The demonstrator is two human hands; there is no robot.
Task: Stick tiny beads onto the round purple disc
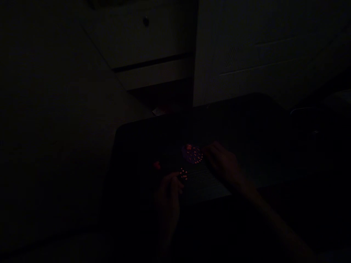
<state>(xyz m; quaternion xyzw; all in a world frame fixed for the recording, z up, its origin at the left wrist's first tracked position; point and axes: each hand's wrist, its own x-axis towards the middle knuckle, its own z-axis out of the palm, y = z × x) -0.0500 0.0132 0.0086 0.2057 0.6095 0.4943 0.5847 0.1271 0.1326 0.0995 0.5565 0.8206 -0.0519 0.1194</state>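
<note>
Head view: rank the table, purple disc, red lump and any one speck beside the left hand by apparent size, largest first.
1. Table
2. Purple disc
3. Red lump
4. Single speck

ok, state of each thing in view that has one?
Purple disc: on table, dotted with pale specks, a reddish patch at its far edge.
Small bright bits: clustered; loose or attached, too dark to tell.
Red lump: apart from the disc.
Left hand: fingers bent, by the bits.
Right hand: at disc's edge, grip unclear.
</note>
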